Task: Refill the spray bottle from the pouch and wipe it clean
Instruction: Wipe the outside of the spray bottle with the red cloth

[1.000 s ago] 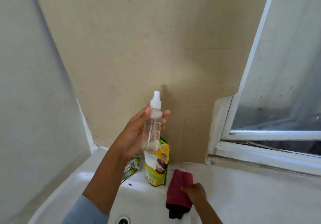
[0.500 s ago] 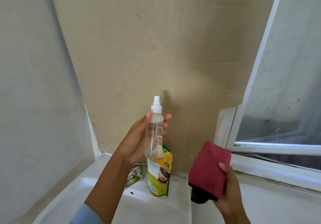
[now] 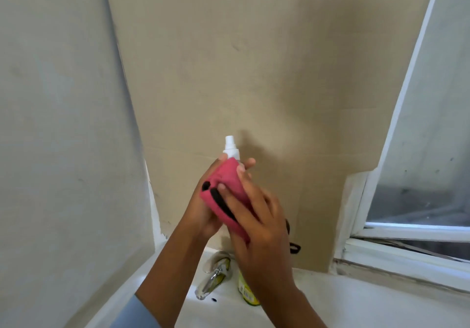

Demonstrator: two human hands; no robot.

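above white sink (image 3: 330,299), cardboard wall (image 3: 254,73) behind: fingers (image 3: 230,195) press cloth (image 3: 226,182) round bottle (image 3: 232,149).

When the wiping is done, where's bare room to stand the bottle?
The bare white ledge right of the yellow-green refill pouch, below the white window frame, looks free. It is crowded between the pouch and chrome tap, under both hands.
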